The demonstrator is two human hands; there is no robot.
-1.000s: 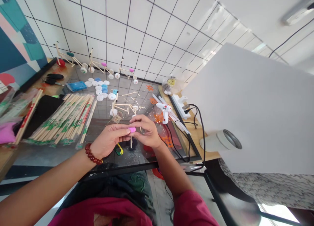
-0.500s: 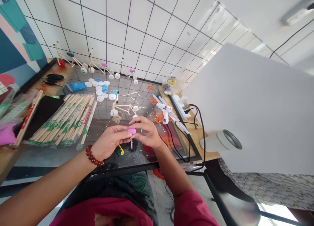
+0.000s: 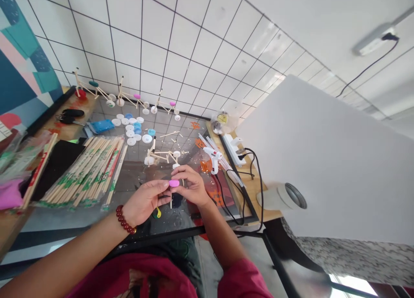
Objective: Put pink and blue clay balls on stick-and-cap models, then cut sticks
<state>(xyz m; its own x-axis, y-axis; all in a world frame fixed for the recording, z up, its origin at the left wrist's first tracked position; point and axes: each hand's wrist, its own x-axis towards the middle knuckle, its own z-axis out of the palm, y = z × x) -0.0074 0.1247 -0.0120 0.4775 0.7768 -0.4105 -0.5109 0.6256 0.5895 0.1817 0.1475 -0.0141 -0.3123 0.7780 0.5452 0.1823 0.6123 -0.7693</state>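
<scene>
A person is pinching a pink oval seat piece (image 3: 174, 183) between the curled fingers of the left hand (image 3: 145, 199) and the right hand (image 3: 190, 186), its long axis lying crosswise, a thin wooden stick (image 3: 171, 201) pointing downward beneath it.

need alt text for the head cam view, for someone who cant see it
The left hand and right hand hold a pink oval piece and a thin wooden stick over a glass tabletop. Nearby are a stick-built bicycle model, a white hot glue gun and packs of wooden chopsticks.
</scene>
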